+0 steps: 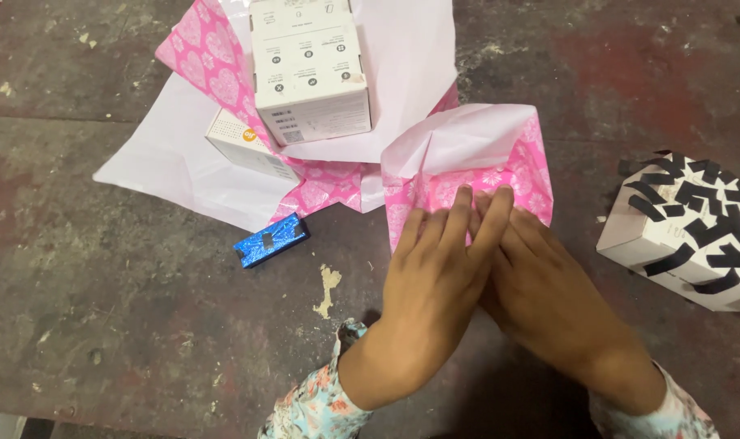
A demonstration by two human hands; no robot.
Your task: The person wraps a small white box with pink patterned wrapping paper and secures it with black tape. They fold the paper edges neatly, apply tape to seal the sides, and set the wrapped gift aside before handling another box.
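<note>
Scuffed floor [101, 268]: wrapping paper [167, 162], boxes.

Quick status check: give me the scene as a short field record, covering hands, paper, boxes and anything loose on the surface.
left hand: flat, fingers overlapping the right hand, pressing the paper
right hand: flat on the same fold
paper: pink heart-patterned wrapping paper, white underside showing, creased
boxes: tall white cardboard box on the paper; smaller white box beside it; white box covered in black strips at right
loose item: small shiny blue wrapped packet
surface: worn dark floor
</note>
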